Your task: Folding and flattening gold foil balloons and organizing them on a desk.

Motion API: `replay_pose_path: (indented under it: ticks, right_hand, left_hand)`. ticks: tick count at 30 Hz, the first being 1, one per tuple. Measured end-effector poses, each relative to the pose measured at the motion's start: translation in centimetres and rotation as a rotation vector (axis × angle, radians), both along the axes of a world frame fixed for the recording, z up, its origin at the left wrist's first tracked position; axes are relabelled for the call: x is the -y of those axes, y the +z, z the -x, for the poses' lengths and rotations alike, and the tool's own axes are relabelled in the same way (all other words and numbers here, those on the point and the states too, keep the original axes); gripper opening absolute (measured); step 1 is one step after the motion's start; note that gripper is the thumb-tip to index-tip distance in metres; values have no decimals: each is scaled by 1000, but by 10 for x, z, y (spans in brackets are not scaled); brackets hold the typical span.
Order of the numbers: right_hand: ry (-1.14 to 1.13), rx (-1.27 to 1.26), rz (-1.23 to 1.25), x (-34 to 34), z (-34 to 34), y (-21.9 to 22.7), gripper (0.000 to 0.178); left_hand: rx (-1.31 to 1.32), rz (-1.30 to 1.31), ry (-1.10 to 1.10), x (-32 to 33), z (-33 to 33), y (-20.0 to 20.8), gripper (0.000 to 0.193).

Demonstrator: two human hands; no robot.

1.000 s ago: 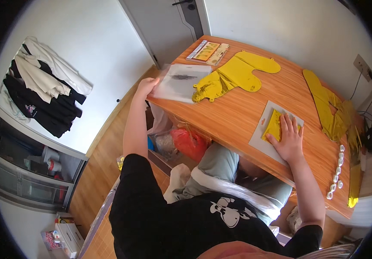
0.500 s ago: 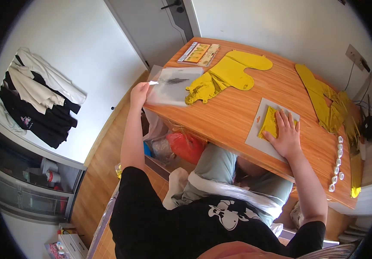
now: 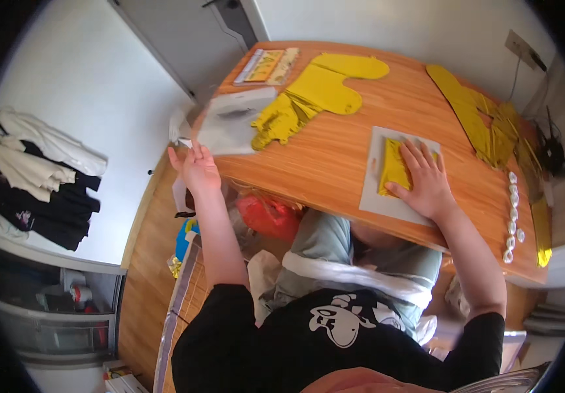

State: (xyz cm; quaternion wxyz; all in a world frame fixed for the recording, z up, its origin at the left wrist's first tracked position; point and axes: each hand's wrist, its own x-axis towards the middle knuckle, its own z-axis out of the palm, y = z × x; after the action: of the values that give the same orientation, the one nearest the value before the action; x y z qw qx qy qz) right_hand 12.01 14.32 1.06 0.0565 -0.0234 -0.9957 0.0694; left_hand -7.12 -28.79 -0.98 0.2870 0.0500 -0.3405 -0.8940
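A white wall [image 3: 86, 59] with hanging clothes [image 3: 40, 173] fills the left of the frame, beside a wood-grain counter [image 3: 321, 154]. Your hands are well apart. Left of centre, your left hand [image 3: 200, 171] has its fingers loosely spread near a clear plastic piece [image 3: 177, 124]; whether they touch it, you cannot tell from this blur. A light fingertip hold would likely suit such thin film better than a full grasp. Next to it lie translucent plastic sheets [image 3: 230, 131], partly under a large yellow foil sheet [image 3: 335, 85], so lift rather than drag there.

Right of centre, the folded yellow foil [image 3: 395, 171] lies on a grey card [image 3: 374, 196], your right hand [image 3: 430, 180] flat across it, fingers extended. Keep that palm even and gentle; sliding could probably unfold or crease the foil. At the right, leave the white coils [image 3: 513, 214] clear of your forearm.
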Motion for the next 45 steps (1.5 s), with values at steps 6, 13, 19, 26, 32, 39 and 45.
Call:
replay_pose_path:
  ticks: [6,13,19,26,32,39,45]
  right_hand:
    - [180,65,-23,6,-7,9,101]
    - [254,127,-44,-18,-54,9,103]
    - [7,72,-4,-22,-91,9,101]
    - [-281,21,-11,-14,-95,1,94]
    - [-529,-31,-27,-11,-83,-6,90]
    - [-538,-53,-45,-8,-78,-6,92]
    - [-439,-74,-48,-13,-73,-7,91]
  left_hand:
    - [48,481,-204,-41,-60,-33,52]
    - [327,1917,-13,-96,-110,-24,96]
    - [89,2087,136,-119,-125,-4,77]
    - [-429,2073,-324,-177,-135,13,53]
    - [-560,2026,-489,-206,-143,15,58]
    - [-589,1963,-590,-223,-140,16,61]
    - [-494,2164,-541,-221,-134,2,60]
